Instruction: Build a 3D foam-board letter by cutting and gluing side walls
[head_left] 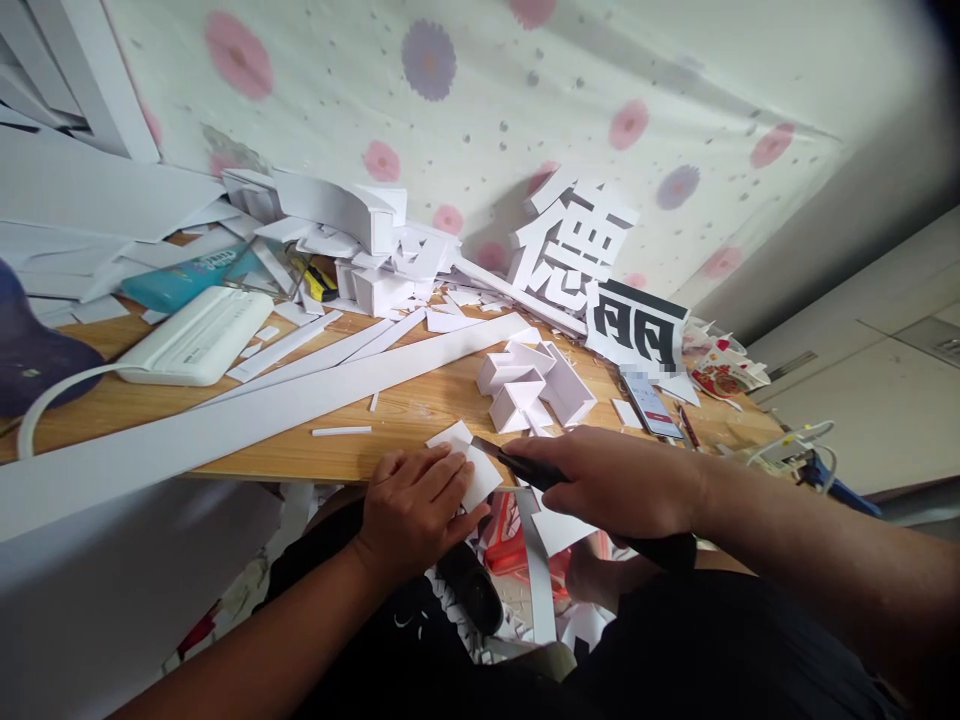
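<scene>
At the table's front edge, my left hand [420,505] lies flat over a small white foam-board piece [480,480], its fingers stretched across it and the thumb apart. Part of the piece is hidden beneath the fingers. My right hand [615,480] is wrapped round the black handle of a utility knife [532,466]. The blade points left and meets the piece beside my left fingertips. Just behind it stands an open-backed white foam-board shape [536,385] with upright walls.
A long white strip [262,425] crosses the wooden table [420,400]. Offcuts and a white power strip [199,335] lie left. White character cut-outs [574,240], a black-printed sheet [637,325] and a phone [651,402] are at right. Scraps and a red stool [510,555] are below.
</scene>
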